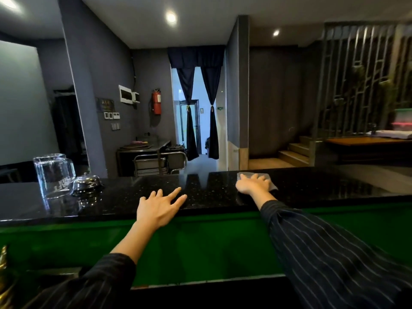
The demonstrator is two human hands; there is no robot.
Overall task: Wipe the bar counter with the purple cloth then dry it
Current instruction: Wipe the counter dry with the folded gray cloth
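The desk point(312, 186) is one long slab of glossy black stone with pale flecks, mirroring the curtains behind it; its ends run out of the picture. Below its near edge lies a smooth green panel point(200, 241). Two striped dark sleeves reach in. The left hand point(159, 207) rests at the near edge, fingers spread and flat, holding nothing. The right hand point(253, 185) lies palm-down, fingers splayed, on the cloth point(273, 186), which looks greyish in this light and is mostly covered. At the left stand two clear upturned glasses point(53, 172) beside one domed metal bell point(87, 185).
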